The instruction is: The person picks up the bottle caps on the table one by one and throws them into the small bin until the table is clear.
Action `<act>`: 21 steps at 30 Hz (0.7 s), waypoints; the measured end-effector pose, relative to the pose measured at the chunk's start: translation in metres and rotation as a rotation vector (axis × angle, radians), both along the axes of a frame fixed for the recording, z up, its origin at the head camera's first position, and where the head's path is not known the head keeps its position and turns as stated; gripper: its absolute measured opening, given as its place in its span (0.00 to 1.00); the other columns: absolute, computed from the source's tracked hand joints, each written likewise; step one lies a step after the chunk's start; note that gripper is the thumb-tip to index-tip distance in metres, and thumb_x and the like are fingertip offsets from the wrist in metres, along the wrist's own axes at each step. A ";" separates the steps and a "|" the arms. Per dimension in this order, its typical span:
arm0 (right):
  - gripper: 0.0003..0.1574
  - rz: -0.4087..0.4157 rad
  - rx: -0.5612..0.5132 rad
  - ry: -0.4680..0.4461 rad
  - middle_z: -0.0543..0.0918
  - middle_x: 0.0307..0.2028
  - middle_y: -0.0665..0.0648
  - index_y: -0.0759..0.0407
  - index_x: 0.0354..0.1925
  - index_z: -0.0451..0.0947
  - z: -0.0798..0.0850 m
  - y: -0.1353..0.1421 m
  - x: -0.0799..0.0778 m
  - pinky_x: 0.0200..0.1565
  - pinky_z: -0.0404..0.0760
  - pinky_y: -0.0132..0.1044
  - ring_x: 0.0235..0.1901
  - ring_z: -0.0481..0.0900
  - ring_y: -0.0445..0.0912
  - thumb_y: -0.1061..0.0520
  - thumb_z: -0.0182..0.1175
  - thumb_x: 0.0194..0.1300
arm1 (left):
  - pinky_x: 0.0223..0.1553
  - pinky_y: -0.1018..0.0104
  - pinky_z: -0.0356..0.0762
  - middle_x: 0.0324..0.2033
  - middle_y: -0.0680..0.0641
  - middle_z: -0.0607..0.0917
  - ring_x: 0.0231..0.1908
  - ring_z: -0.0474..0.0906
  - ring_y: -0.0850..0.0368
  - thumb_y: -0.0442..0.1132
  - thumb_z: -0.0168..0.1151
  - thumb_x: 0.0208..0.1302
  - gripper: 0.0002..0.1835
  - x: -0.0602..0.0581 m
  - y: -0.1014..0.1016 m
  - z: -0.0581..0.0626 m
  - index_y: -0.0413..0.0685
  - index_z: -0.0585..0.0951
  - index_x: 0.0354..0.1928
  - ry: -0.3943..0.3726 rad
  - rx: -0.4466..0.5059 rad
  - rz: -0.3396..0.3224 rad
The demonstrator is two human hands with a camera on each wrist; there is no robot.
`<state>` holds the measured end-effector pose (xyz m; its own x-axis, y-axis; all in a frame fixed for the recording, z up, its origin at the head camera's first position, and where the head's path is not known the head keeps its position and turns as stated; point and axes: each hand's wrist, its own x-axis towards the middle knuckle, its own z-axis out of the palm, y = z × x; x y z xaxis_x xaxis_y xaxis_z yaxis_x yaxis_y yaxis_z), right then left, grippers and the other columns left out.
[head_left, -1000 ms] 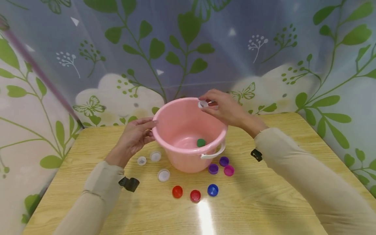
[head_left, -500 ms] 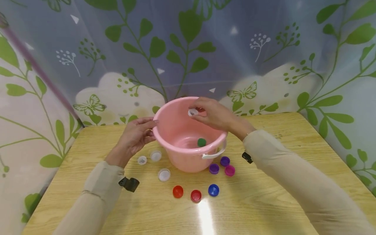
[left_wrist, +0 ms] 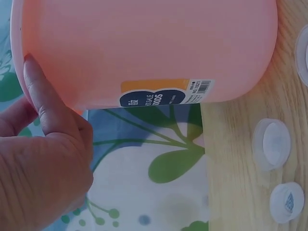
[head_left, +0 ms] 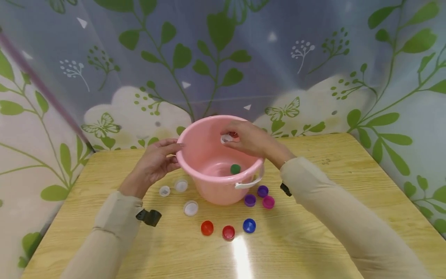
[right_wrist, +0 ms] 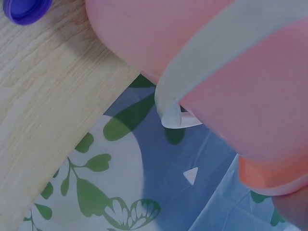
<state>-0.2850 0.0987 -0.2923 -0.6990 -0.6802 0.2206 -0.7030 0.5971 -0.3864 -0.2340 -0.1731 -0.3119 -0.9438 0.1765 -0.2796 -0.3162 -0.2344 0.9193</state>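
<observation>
My left hand (head_left: 153, 162) holds the left rim of a pink plastic bucket (head_left: 223, 190). In the left wrist view, a finger (left_wrist: 43, 91) lies along the bucket's side under the rim. My right hand (head_left: 249, 138) reaches over the far right rim and pinches a white bottle cap (head_left: 226, 139) inside the bucket's mouth. Something red shows behind that cap between the fingers. On the bucket's floor lies a small green round piece (head_left: 235, 169). The right wrist view catches mostly the bucket's outer wall and white handle (right_wrist: 207, 57), with the right hand almost wholly out of frame.
On the wooden table (head_left: 299, 240), white caps (head_left: 191, 208) sit left of the bucket. In front are an orange-red cap (head_left: 207, 228), a red cap (head_left: 228, 232) and a blue cap (head_left: 249, 225). Purple caps (head_left: 250, 200) and a magenta cap (head_left: 268, 202) lie at right. A printed cloth stands behind.
My right hand has moved left and down from the far right rim into the bucket's mouth, carrying the white bottle cap. The left hand stays on the rim.
</observation>
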 end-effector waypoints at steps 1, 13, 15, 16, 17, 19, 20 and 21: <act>0.20 -0.002 0.000 0.002 0.81 0.42 0.56 0.64 0.52 0.79 0.000 0.000 0.000 0.46 0.76 0.37 0.40 0.75 0.47 0.54 0.62 0.65 | 0.26 0.71 0.84 0.25 0.46 0.79 0.17 0.76 0.61 0.35 0.60 0.67 0.18 0.000 0.000 0.000 0.36 0.70 0.55 0.004 -0.010 -0.004; 0.15 0.021 0.002 -0.018 0.79 0.36 0.53 0.61 0.48 0.80 -0.003 -0.002 -0.003 0.40 0.75 0.36 0.37 0.75 0.50 0.56 0.63 0.65 | 0.28 0.71 0.84 0.33 0.44 0.77 0.19 0.76 0.61 0.37 0.55 0.70 0.18 0.004 -0.002 -0.002 0.37 0.68 0.57 0.021 -0.030 -0.023; 0.15 0.022 0.007 -0.020 0.79 0.36 0.53 0.61 0.48 0.80 -0.002 -0.001 -0.003 0.40 0.75 0.36 0.37 0.75 0.49 0.55 0.63 0.65 | 0.28 0.71 0.84 0.33 0.44 0.77 0.20 0.76 0.60 0.38 0.55 0.70 0.18 0.003 -0.001 -0.001 0.37 0.68 0.57 0.018 -0.050 -0.020; 0.15 0.023 0.008 -0.021 0.79 0.36 0.53 0.61 0.48 0.80 -0.002 -0.001 -0.003 0.40 0.75 0.36 0.37 0.75 0.49 0.55 0.63 0.65 | 0.29 0.70 0.84 0.33 0.44 0.77 0.21 0.76 0.60 0.38 0.56 0.70 0.18 0.003 0.000 -0.001 0.37 0.68 0.57 0.016 -0.060 -0.021; 0.15 0.021 0.008 -0.023 0.80 0.36 0.52 0.61 0.48 0.80 -0.002 0.000 -0.003 0.41 0.75 0.35 0.37 0.75 0.49 0.55 0.63 0.65 | 0.29 0.70 0.84 0.32 0.44 0.77 0.21 0.76 0.60 0.38 0.56 0.70 0.19 0.003 0.001 -0.001 0.36 0.68 0.57 0.014 -0.065 -0.023; 0.15 0.018 0.006 -0.027 0.80 0.36 0.52 0.61 0.48 0.80 -0.002 0.001 -0.002 0.41 0.75 0.35 0.37 0.75 0.49 0.54 0.63 0.65 | 0.29 0.70 0.84 0.32 0.45 0.77 0.22 0.76 0.60 0.38 0.57 0.70 0.18 0.003 0.002 0.000 0.36 0.69 0.56 0.011 -0.083 -0.026; 0.15 0.015 0.005 -0.027 0.80 0.36 0.52 0.61 0.47 0.80 -0.002 0.001 -0.002 0.41 0.75 0.35 0.37 0.75 0.49 0.54 0.63 0.65 | 0.30 0.69 0.84 0.32 0.45 0.77 0.22 0.76 0.60 0.38 0.57 0.70 0.18 0.003 0.002 0.001 0.36 0.69 0.56 0.010 -0.089 -0.029; 0.15 0.013 0.005 -0.028 0.80 0.36 0.52 0.61 0.47 0.80 -0.002 0.002 -0.002 0.41 0.75 0.35 0.37 0.75 0.49 0.54 0.63 0.65 | 0.30 0.69 0.84 0.32 0.45 0.77 0.22 0.76 0.60 0.39 0.57 0.70 0.18 0.003 0.003 0.001 0.36 0.69 0.56 0.008 -0.093 -0.031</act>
